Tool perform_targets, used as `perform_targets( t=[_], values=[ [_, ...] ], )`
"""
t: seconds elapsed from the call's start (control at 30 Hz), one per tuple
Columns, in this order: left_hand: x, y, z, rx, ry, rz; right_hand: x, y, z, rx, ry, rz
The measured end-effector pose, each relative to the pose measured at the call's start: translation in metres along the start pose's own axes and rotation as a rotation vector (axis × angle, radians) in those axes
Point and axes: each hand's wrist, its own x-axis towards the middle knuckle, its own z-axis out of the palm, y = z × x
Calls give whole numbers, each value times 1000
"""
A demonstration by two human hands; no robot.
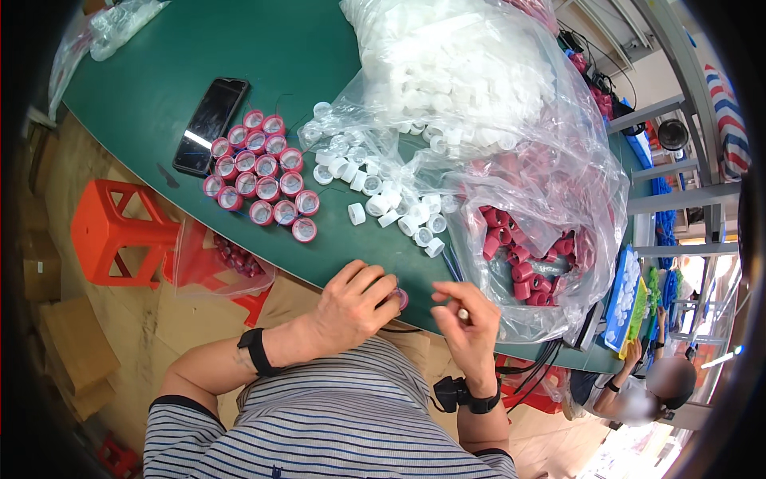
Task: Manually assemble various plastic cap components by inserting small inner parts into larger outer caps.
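My left hand (355, 302) is closed at the table's front edge around a pink ring-shaped piece (402, 299), which shows past its fingertips. To its right, my right hand (471, 323) is raised with its fingers curled in. A small pale tip (463, 314) shows between those fingers; its kind I cannot make out. Beyond my left hand stands a cluster of pink rings with white inserts (266, 165), some with thin dark wires. Loose white plastic rings (372, 184) lie beyond both hands. Right of them, a clear plastic bag (586, 311) holds plain pink rings (523, 271).
A large clear bag of white rings (455, 64) covers the far part of the green table (295, 40). A black phone (211, 124) lies at left. Below it are a red stool (120, 231) and a hanging bag of pink pieces (207, 267). Another person (630, 391) works at right.
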Motion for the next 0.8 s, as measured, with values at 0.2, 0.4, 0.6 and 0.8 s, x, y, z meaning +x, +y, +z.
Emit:
perform_targets(
  t=[0.2,0.4,0.6,0.8],
  values=[
    [-1,-8,6,-162,37,-14,-13,-8,2,358,257,-84],
    [-9,-3,12,-321,113,-195,-4,-25,24,939,320,-143],
    [-6,-3,10,-340,128,-203,9,-18,49,996,287,-123],
    [-6,-5,12,-352,117,-217,20,-10,59,950,257,-133]
  ],
)
